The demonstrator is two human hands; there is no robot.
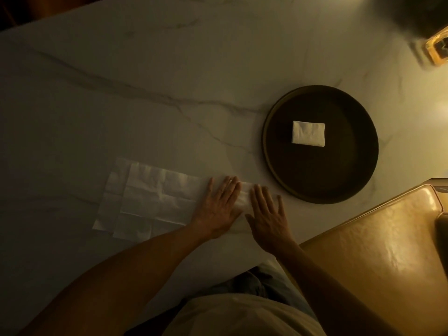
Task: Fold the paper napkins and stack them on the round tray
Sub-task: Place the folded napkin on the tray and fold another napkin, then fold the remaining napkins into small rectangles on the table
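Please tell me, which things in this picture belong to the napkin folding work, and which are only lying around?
Belong to the job:
round tray
folded napkin on the tray
napkin being pressed under the left hand and right hand
unfolded napkins on the marble table

Just lying about:
tan leather chair
amber glass object, far right corner

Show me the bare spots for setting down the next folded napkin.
Free: the round tray floor all around the folded napkin, and the marble table beyond the unfolded napkins. Crowded: the near edge, where the left hand and right hand press flat on a napkin between sheets and tray.
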